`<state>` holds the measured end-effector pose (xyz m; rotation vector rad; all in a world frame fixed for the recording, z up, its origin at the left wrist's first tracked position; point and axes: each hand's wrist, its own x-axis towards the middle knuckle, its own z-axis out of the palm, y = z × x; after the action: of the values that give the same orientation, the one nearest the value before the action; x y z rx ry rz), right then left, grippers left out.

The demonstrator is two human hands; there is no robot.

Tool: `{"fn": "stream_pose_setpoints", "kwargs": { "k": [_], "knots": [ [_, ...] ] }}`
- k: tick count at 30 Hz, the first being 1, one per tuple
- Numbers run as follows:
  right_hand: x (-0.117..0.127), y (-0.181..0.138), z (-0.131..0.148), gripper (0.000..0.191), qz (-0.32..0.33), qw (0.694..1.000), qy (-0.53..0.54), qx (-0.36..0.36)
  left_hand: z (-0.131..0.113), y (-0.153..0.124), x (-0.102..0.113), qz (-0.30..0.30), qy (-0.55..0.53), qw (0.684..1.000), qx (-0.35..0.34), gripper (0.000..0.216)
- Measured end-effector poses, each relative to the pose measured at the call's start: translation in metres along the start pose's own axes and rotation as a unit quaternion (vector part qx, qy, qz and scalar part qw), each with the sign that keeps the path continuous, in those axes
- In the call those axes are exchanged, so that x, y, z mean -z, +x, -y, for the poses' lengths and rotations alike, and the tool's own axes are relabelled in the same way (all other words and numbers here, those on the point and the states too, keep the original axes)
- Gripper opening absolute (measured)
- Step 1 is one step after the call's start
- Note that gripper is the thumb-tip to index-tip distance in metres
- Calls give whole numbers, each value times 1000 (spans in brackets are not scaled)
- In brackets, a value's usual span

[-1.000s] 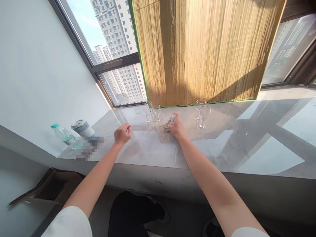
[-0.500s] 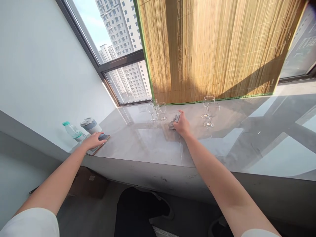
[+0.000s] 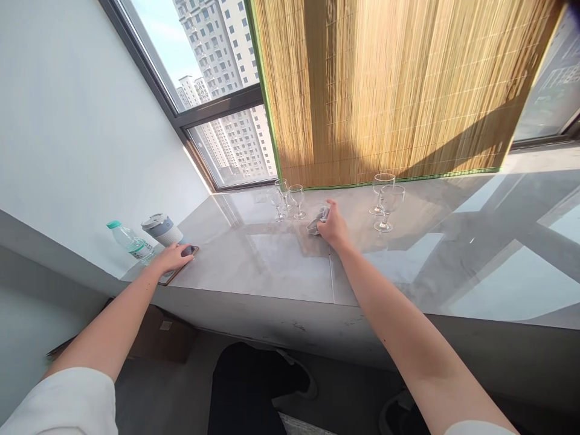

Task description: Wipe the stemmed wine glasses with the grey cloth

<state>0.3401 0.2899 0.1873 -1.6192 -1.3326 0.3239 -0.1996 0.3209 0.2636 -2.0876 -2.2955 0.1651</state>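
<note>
I see right hand closed on cloth on desk; likely soft, light, best gripped by folds. Left hand half-curled over phone, hold unclear; probably stiff, slick: grip edges.

Bright Above, Dim Below

Your main light was daylight from the window, with the sky washed pale. Sun made the straw blind glow, broken by dark shadow bands. Before you, the glossy ledge threw back pale glare, strongest at right, while the floor lay dim. The small grey cloth looked soft, its detail lost to you. Your wide view stretched things toward its edges.
</note>
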Motion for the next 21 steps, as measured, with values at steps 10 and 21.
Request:
{"fn": "stream_pose_setpoints", "kwargs": {
  "k": [10, 21],
  "knots": [
    [1, -1, 1, 74, 3, 1000, -12, -4, 5, 2, -5, 26, 31, 999, -4, 76],
    [2, -2, 3, 73, 7, 1000, -10, -3, 12, -1, -5, 16, 23, 999, -30, 70]
  ]
}}
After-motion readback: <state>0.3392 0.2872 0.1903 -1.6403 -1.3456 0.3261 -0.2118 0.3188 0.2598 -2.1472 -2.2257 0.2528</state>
